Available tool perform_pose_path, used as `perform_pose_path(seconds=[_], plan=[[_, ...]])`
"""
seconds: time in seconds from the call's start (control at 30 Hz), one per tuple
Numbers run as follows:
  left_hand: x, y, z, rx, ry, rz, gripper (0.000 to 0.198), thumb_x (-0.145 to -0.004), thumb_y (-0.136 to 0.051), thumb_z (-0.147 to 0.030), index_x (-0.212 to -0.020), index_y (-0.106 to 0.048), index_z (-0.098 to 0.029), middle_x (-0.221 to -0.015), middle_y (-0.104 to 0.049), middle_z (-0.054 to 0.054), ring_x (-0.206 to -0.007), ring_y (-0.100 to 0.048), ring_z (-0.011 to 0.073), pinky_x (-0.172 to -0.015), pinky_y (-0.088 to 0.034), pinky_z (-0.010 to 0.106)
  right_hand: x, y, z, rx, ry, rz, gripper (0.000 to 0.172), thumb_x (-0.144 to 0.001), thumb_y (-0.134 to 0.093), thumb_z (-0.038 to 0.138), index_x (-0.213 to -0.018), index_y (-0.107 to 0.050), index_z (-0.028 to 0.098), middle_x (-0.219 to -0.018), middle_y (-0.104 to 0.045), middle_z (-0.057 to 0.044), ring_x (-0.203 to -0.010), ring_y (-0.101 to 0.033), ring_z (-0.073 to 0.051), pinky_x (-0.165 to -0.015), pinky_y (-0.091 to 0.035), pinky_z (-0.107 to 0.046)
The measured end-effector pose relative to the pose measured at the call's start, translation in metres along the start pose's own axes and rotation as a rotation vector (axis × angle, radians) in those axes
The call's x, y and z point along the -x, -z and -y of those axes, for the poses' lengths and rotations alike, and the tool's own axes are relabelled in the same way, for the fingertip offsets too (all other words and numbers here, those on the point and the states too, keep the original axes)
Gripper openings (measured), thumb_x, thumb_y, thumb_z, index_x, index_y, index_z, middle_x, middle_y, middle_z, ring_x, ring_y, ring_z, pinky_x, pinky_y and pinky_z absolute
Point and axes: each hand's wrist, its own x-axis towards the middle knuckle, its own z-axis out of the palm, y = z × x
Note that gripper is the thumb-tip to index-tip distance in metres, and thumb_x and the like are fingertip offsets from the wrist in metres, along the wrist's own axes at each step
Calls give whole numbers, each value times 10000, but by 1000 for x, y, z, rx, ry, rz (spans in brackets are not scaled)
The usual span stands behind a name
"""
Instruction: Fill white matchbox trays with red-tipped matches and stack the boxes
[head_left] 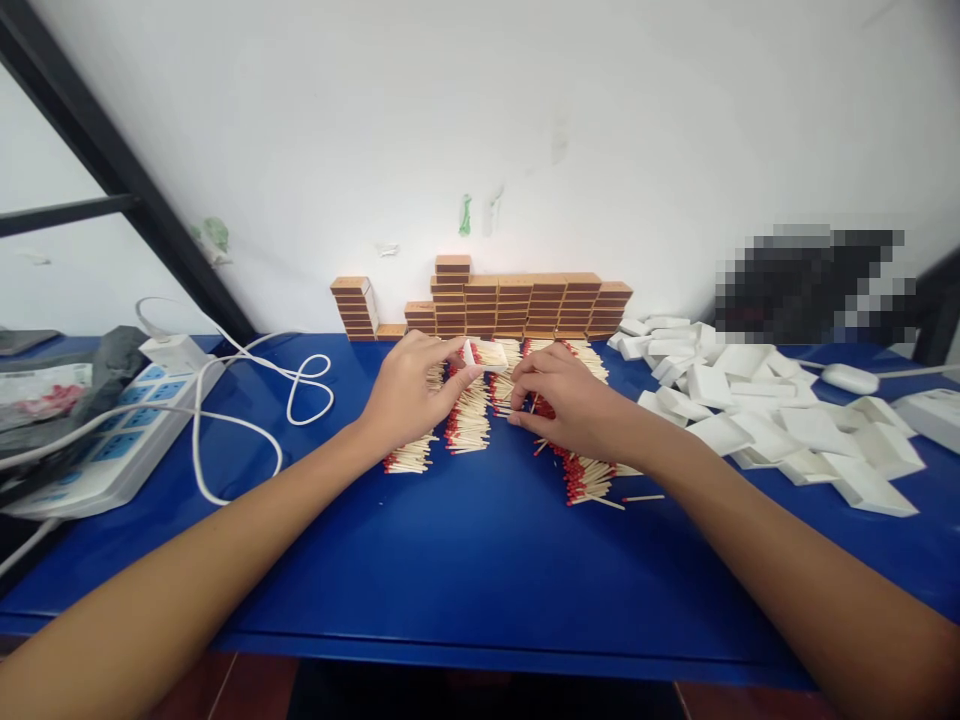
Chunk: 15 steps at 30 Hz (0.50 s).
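Note:
My left hand (pixel 412 392) holds a small white matchbox tray (pixel 485 354) between thumb and fingers, tilted, with matches in it. Beneath both hands lie rows of red-tipped matches (pixel 466 422) on the blue table (pixel 450 560). My right hand (pixel 564 400) is curled over the matches, its fingertips pinched on a few of them beside the tray. Stacks of brown matchbox sleeves (pixel 525 305) stand against the wall behind the hands.
Many empty white trays (pixel 765 410) lie heaped at the right. At the left sit a white power strip (pixel 112 440) and looping white cables (pixel 247 420). A white mouse (pixel 849 378) lies at the far right. A black diagonal frame stands at the left.

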Motion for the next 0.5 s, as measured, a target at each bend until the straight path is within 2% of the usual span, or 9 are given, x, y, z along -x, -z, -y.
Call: perform_pose_path(seconds=[0.3, 0.4, 0.5], plan=[[-1, 1, 0, -4, -14, 8, 356, -1029, -640, -518, -1132, -777, -205, -918, -791, 29, -868, -642, 214, -866, -488, 363, -1, 0, -4, 24, 3, 6, 134, -940, -713, 204, -808, -700, 204, -1143, -703, -116, -1104, -549, -298, -975, -437, -473], [-1, 1, 1, -10, -10, 19, 335, -1024, -655, -499, -1131, -782, -207, -919, -791, 28, -864, -632, 214, -852, -482, 360, -1, 9, -6, 16, 8, -50, 160, -965, -688, 225, -808, -715, 215, -1142, -707, -116, -1119, -557, -303, -997, -434, -490], [0, -1, 3, 11, -5, 14, 349, -1006, -689, -483, -1208, -771, -209, -938, -795, 28, -884, -648, 216, -874, -487, 366, -1, 20, -6, 19, 7, -168, 171, -987, -679, 279, -825, -705, 231, -1147, -715, -115, -1148, -549, -318, -1007, -440, -511]])
